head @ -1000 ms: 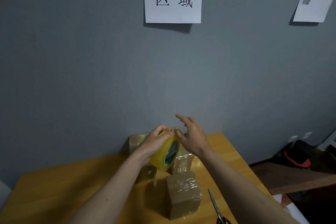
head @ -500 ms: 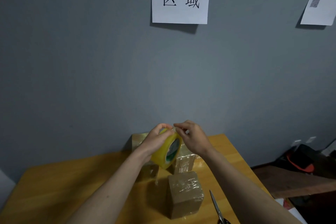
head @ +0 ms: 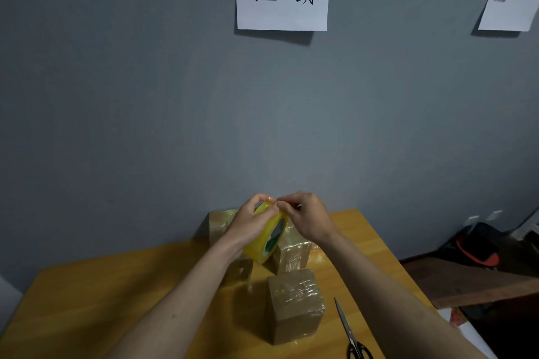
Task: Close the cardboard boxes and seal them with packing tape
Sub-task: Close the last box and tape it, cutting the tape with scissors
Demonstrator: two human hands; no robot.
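Head view: left hand (head: 250,223) wrapped around yellow tape roll (head: 269,237), raised above wooden counter (head: 116,294), fingers (head: 262,198) curled over its upper rim; right hand (head: 309,220) beside it, fingertips pinched at top edge of roll, whether on a loose tape end too small to tell. Below hands, taped cardboard boxes clustered on counter: nearest box (head: 296,304) upright and wrapped in glossy tape, second box (head: 291,253) behind it, third box (head: 220,221) at wall, partly hidden by left wrist. Scissors (head: 351,335) flat on counter just right of nearest box.
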